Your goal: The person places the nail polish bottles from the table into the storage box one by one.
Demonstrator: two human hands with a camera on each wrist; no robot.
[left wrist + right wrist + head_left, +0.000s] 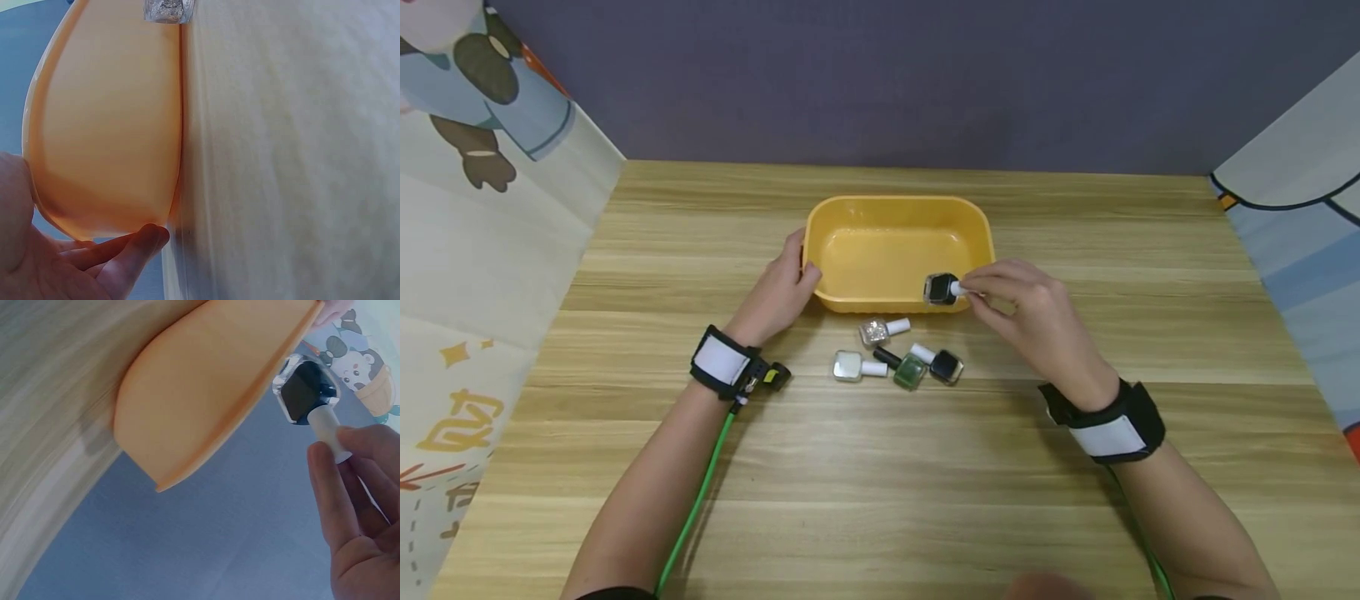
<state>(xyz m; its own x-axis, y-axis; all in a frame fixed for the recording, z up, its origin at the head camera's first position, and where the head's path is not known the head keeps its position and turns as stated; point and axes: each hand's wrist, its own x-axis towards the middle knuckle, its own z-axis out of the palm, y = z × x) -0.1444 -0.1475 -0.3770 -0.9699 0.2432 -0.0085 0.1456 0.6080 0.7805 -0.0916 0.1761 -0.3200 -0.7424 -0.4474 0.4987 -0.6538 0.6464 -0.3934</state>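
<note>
The left hand (778, 287) grips the left end of the yellow basin (880, 258), thumb at the rim, fingers along the outer wall. The basin sits nearer the table's far edge (722, 169), its long side running parallel to that edge.

On the near side of the basin lie four bottles. The white bottle (847, 366) has its cap towards the table's right edge; the glitter bottle (873, 333), closest to the basin, points its cap much the same way. The green bottle (910, 372) and the dark bottle (947, 367) aim their caps roughly towards the far left corner.

The held bottle (937, 289) is up in the air, seen from the head across the basin's near rim, close to its right end; the right-wrist view shows it apart from that rim. The right hand (1030, 308) pinches its white cap, so the glass leads leftward from the fingertips, long axis almost parallel to the far edge and thus to the basin's length.
</note>
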